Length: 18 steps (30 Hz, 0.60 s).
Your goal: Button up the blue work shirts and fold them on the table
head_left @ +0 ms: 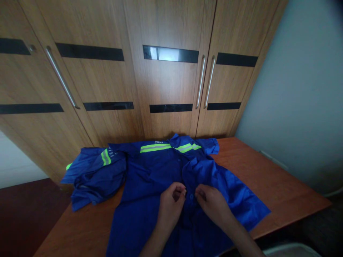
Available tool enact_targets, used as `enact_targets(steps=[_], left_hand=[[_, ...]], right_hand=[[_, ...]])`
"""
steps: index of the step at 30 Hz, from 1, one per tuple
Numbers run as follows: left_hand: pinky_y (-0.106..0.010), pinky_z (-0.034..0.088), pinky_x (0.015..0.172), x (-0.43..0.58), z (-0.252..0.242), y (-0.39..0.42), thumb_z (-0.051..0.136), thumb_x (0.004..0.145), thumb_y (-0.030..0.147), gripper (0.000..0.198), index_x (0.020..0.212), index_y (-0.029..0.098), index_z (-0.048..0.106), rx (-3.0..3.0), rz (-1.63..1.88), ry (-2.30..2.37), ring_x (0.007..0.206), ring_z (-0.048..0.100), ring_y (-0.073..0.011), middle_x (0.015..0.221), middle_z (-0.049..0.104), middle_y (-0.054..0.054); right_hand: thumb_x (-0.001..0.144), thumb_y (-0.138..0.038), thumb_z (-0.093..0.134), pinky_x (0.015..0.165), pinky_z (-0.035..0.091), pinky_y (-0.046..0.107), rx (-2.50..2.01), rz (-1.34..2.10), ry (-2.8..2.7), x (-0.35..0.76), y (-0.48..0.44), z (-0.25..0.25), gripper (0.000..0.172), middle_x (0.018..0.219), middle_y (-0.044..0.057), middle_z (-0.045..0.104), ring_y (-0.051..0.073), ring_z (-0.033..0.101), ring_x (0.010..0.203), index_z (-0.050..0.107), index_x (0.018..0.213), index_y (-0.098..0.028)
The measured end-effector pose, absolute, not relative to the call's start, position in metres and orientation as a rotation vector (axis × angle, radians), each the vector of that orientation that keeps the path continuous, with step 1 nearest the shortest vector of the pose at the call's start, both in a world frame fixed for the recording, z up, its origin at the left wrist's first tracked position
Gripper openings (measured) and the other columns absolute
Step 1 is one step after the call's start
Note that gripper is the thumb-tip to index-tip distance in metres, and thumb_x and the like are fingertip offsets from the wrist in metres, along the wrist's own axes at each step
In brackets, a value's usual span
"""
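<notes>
A blue short-sleeved work shirt (150,189) with yellow-green and grey reflective stripes lies spread face up, its collar towards the cupboard. My left hand (171,200) is closed in a pinch at the left side of the front opening, thumb and forefinger on the shirt's edge. Just across the opening, my right hand (211,201) also pinches at the shirt cloth. A round button (191,196) shows between the two hands. Another button (179,160) sits higher up, below the collar. The fingertips partly hide the cloth they hold.
A second blue garment (99,182) with a reflective stripe lies crumpled at the left. Both rest on a reddish-brown wooden table (278,189). Behind it stands a wooden cupboard (171,85) with metal handles. A pale wall (294,100) is on the right.
</notes>
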State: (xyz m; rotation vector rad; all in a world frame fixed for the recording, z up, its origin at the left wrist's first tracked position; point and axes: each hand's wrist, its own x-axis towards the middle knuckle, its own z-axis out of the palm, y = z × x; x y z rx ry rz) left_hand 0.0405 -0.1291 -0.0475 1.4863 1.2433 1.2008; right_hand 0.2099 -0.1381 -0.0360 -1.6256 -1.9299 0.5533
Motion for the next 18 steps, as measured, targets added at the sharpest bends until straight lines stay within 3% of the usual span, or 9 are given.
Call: enact_targets(steps=[5, 9, 13, 18], left_hand=[[-0.022, 0.044, 0.059, 0.037, -0.041, -0.129, 0.049, 0.081, 0.016, 0.014, 0.081, 0.021, 0.063, 1.648, 1.072, 1.237, 0.065, 0.061, -0.0150, 0.071, 0.064, 0.000], [-0.027, 0.046, 0.073, 0.034, -0.020, -0.114, 0.040, 0.080, 0.004, 0.028, 0.085, 0.021, 0.062, 2.066, 0.893, 1.448, 0.079, 0.064, -0.0185, 0.084, 0.066, -0.004], [-0.035, 0.046, 0.079, 0.037, -0.006, -0.089, 0.038, 0.080, 0.000, 0.033, 0.091, 0.015, 0.065, 2.343, 0.449, 1.642, 0.087, 0.065, -0.0253, 0.095, 0.067, -0.015], [-0.035, 0.047, 0.079, 0.044, -0.021, -0.065, 0.053, 0.079, 0.009, 0.017, 0.086, 0.016, 0.067, 2.301, 0.396, 1.630, 0.088, 0.066, -0.0272, 0.091, 0.069, -0.015]], right_hand=[[0.086, -0.019, 0.048, 0.072, 0.044, 0.026, -1.571, 0.446, -1.870, 0.199, -0.122, -0.023, 0.018, 0.087, 0.003, 0.068, 0.017, 0.063, 0.077, 0.063, 0.094, -0.021], [0.087, -0.024, 0.050, 0.079, 0.044, 0.028, -1.689, 0.369, -1.888, 0.177, -0.093, -0.010, 0.022, 0.099, 0.007, 0.067, 0.019, 0.064, 0.090, 0.062, 0.104, -0.019], [0.086, -0.033, 0.052, 0.075, 0.045, 0.034, -1.934, 0.343, -1.919, 0.161, -0.069, -0.012, 0.026, 0.105, 0.011, 0.065, 0.025, 0.065, 0.093, 0.062, 0.103, -0.018], [0.072, -0.016, 0.056, 0.068, 0.043, 0.031, -1.845, 0.427, -1.868, 0.174, -0.060, -0.039, 0.017, 0.091, 0.008, 0.067, 0.024, 0.064, 0.083, 0.065, 0.086, -0.019]])
